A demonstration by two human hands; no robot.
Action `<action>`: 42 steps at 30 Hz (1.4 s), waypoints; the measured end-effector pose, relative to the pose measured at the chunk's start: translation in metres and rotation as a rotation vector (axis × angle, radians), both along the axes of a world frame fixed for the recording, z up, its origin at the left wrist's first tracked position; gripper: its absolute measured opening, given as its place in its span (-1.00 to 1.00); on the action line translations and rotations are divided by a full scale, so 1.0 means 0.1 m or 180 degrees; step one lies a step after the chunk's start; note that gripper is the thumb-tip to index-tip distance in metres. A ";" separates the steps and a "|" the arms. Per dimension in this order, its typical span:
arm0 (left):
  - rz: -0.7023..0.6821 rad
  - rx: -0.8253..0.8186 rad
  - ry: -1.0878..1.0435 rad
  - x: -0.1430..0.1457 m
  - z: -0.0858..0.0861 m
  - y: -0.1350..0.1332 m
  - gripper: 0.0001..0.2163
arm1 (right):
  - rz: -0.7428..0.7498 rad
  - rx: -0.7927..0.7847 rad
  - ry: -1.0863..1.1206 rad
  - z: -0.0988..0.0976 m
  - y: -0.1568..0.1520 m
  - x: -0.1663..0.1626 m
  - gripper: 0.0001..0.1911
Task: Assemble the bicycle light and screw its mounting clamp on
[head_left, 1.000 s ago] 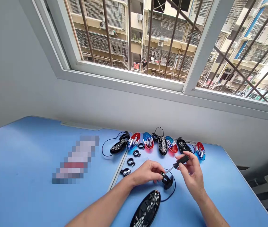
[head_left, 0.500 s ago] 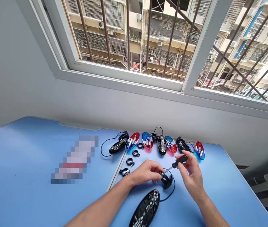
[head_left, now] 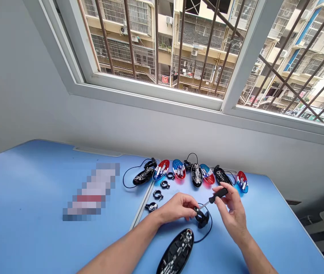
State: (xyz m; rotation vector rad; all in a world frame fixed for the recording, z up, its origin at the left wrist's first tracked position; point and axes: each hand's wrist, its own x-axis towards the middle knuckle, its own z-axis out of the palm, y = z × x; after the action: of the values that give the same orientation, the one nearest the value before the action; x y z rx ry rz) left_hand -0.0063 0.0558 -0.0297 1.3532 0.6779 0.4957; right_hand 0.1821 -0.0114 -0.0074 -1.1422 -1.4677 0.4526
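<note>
My left hand point(head_left: 180, 207) pinches the edge of a black ring clamp point(head_left: 202, 218) between thumb and fingers, just above the blue table. In my right hand point(head_left: 232, 207) is a black-handled screwdriver point(head_left: 218, 195), gripped by the handle. Its metal shaft slants down to the left, and the tip meets the top of the clamp near my left fingertips. A thin black cable point(head_left: 209, 228) curves from the clamp to an open oval black housing point(head_left: 176, 253), which lies below my hands with its inner circuitry facing up.
Several black ring clamps point(head_left: 158, 195) lie in a column left of my hands. Along the back edge stand red-and-blue oval shells point(head_left: 161, 170) with batteries and black housings point(head_left: 196, 176) with cables. A blurred rectangular item point(head_left: 93, 190) lies at left. The window wall point(head_left: 150, 125) rises behind the table.
The whole view has shifted very slightly. Both hands, the screwdriver and the clamp keep nearly the same position.
</note>
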 end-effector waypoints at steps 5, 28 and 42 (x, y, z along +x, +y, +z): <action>-0.0002 -0.0009 0.0011 0.00 0.01 0.00 -0.79 | -0.0082 0.0058 -0.0180 -0.02 0.02 0.02 -0.60; -0.0015 0.0018 0.0013 0.00 0.01 0.00 -0.80 | -0.0021 -0.0039 0.0045 0.03 -0.01 -0.02 -0.63; 0.0001 0.0002 0.0024 0.00 0.02 -0.01 -0.78 | -0.0029 -0.0051 -0.0046 0.04 -0.02 0.01 -0.64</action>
State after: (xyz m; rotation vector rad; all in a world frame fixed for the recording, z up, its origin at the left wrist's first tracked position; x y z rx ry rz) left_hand -0.0062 0.0551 -0.0277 1.3562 0.6840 0.4912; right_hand 0.1832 -0.0136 -0.0031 -1.1665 -1.4732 0.4514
